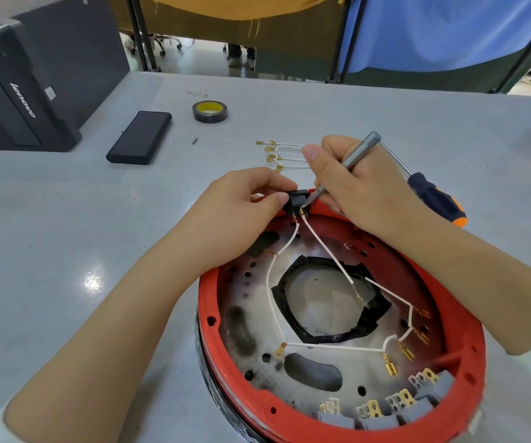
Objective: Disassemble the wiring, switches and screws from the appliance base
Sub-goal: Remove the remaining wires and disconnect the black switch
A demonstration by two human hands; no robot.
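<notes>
The round red appliance base lies open side up on the grey table. White wires with brass terminals run across its metal plate. At the far rim, my left hand pinches a black switch with two white wires plugged into it. My right hand grips a slim grey precision screwdriver, whose tip touches the switch's brass terminals. Several grey switches sit along the near rim.
Loose white wires with brass terminals lie beyond my hands. A black-and-orange screwdriver lies to the right. A black tape roll, a black flat box, a small screw and a dark computer case sit at the back left.
</notes>
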